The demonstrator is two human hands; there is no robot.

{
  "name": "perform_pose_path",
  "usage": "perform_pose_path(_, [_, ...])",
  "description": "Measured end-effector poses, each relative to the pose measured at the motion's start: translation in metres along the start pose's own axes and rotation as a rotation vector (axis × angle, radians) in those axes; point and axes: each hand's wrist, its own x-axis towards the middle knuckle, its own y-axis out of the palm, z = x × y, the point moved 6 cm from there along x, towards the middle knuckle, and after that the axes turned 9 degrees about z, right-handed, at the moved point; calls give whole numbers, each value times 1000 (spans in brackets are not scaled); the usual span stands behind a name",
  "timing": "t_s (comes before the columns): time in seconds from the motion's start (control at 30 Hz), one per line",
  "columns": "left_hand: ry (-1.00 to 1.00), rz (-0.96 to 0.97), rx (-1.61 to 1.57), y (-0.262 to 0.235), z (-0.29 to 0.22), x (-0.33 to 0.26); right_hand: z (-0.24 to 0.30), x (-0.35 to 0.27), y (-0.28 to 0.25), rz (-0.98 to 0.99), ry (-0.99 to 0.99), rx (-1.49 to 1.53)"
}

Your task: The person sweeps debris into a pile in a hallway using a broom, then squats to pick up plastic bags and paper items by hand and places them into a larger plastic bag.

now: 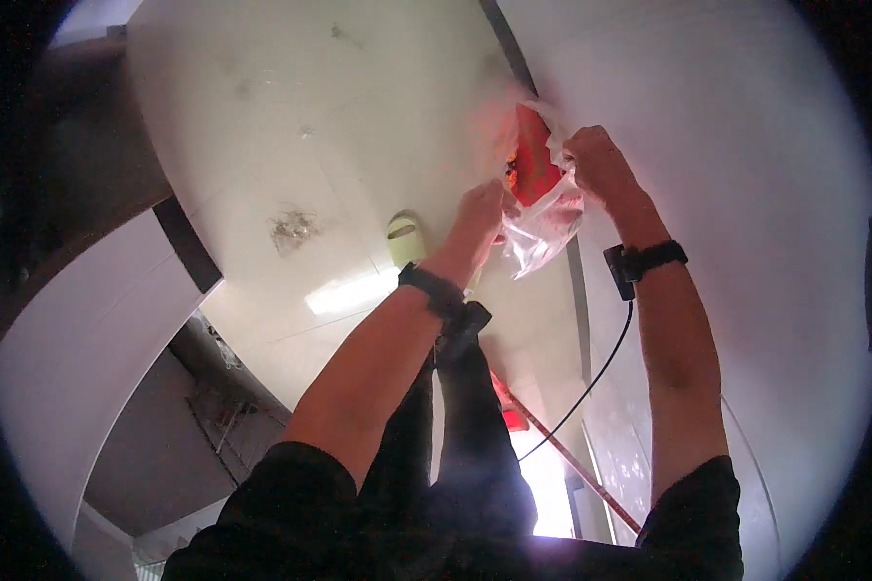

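Observation:
A clear plastic bag point(541, 232) hangs between my two hands, above the pale floor and close to the wall at the right. Inside its opening shows something bright red point(535, 163) with a smooth surface and small orange bits along its left side; its kind I cannot make out. My left hand point(477, 218) is closed on the bag's left edge. Higher and to the right, my right hand point(599, 167) pinches the opposite edge, its fingers curled in. Both wrists carry black straps with small dark boxes, and a cable runs down from the right one.
A lime-green slipper point(406, 242) shows on the floor beside my left wrist. Further left lies a dark smudge of dirt point(294, 229). A long red pole point(576, 465) slants at the lower right, near a red piece point(514, 418) by my leg. White wall point(746, 155) rises at right.

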Motion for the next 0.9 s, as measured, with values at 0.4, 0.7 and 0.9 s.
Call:
perform_pose_path(0.4, [-86, -32, 199, 51, 29, 37, -52, -66, 26, -104, 188, 88])
perform_pose_path(0.7, [32, 73, -318, 86, 19, -78, 51, -140, -50, -540, 272, 1067])
perform_pose_path(0.9, [290, 148, -790, 102, -38, -255, 179, -188, -110, -483, -165, 552])
